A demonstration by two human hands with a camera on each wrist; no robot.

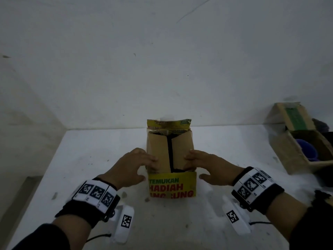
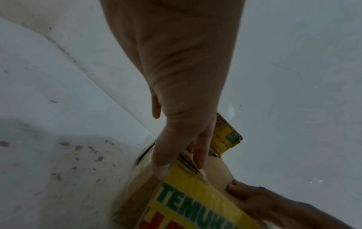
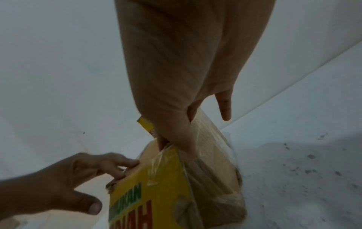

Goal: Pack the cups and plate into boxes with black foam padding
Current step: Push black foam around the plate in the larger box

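Observation:
A cardboard box (image 1: 172, 187) with a yellow printed front flap stands in the middle of the white table. Its two brown top flaps are folded inward, and a narrow strip of black foam (image 1: 170, 156) shows in the gap between them. My left hand (image 1: 147, 167) presses straight fingers on the left flap, thumb held off the box side. My right hand (image 1: 195, 166) presses the right flap the same way. The left wrist view shows the left fingers (image 2: 200, 155) on the box's (image 2: 195, 201) top edge. In the right wrist view the right fingers (image 3: 176, 139) lie on the box (image 3: 156, 186). No cup or plate shows in this box.
A second open cardboard box (image 1: 288, 150) sits at the table's right edge with blue cups (image 1: 307, 151) inside. Dark foam pieces (image 1: 322, 197) lie at the far right. A white wall rises close behind the table (image 1: 86, 159), whose left edge drops off.

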